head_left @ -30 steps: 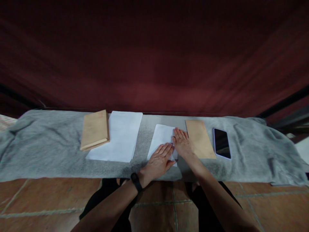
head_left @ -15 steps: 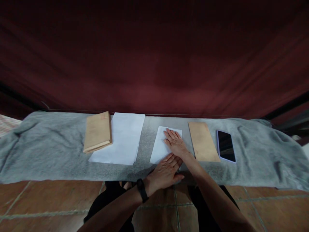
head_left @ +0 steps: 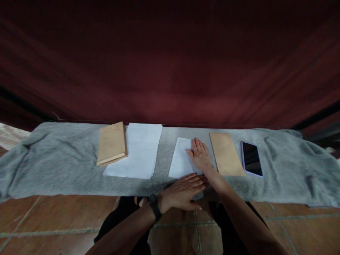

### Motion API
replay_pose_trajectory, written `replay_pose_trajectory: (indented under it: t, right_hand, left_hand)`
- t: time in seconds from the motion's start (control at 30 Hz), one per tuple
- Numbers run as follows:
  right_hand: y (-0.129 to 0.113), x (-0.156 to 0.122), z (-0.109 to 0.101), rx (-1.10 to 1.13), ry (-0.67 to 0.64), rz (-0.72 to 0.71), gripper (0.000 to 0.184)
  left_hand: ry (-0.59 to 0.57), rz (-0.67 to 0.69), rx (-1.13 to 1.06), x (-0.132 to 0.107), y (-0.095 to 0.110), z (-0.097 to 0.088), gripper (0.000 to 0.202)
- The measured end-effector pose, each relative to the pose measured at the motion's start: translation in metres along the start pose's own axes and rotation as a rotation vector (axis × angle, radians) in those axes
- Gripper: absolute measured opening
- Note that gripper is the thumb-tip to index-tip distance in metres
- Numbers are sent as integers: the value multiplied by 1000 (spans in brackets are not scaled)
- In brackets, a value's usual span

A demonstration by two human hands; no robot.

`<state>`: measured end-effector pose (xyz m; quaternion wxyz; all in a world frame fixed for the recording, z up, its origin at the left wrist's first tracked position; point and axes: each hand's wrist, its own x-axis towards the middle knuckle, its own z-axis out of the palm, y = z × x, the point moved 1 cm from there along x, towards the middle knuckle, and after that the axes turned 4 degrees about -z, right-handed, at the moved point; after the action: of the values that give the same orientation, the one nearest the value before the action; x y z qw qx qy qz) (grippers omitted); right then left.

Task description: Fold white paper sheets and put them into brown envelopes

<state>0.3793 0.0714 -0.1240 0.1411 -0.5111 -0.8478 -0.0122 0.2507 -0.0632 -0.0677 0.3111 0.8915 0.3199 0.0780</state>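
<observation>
A folded white sheet of paper (head_left: 181, 159) lies flat on the grey cloth in front of me. My right hand (head_left: 200, 154) rests palm down on its right side, fingers stretched toward the far edge. Across the near edge of the paper lies my left hand (head_left: 183, 191), flat with its fingers pointing right and its thumb apart; a black band is on that wrist. The fingertips of the left hand come close to the right wrist. A single brown envelope (head_left: 227, 154) lies just right of the paper.
Left of the paper is a stack of larger white sheets (head_left: 142, 152), partly under a bundle of brown envelopes (head_left: 111, 143). A phone (head_left: 251, 159) lies at the right. The grey cloth (head_left: 281, 166) covers a narrow surface against a dark red backdrop (head_left: 170, 88). Tiled floor (head_left: 66, 219) shows below.
My right hand has slid toward the right edge of the folded paper, uncovering more of it. My left hand has shifted slightly right along the near edge. The view has moved a little.
</observation>
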Motion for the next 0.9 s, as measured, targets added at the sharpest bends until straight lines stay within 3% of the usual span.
replay_pose_trajectory:
  t: [0.13, 0.23, 0.3, 0.37, 0.57, 0.73, 0.9]
  right_hand:
    - [4, -7, 0, -17, 13, 5, 71]
    - [6, -14, -2, 8, 15, 7, 69]
    - [6, -18, -5, 38, 14, 12, 68]
    - [5, -21, -8, 57, 9, 18, 67]
    - [2, -33, -19, 66, 2, 14, 60]
    - [-2, -49, -26, 137, -51, -226, 51]
    - [-5, -64, -29, 136, -54, -217, 52]
  left_hand:
    - [18, 59, -152, -2, -4, -9, 59]
    - [291, -82, -215, -3, -13, -16, 35]
    - [532, -249, -151, -4, -23, -20, 40]
    - [658, -371, -16, -3, -34, -20, 46]
    - [554, -525, 389, 5, -53, -8, 54]
    - [498, -573, 504, 6, -53, -1, 55]
    - [445, -580, 552, 7, -51, -4, 57]
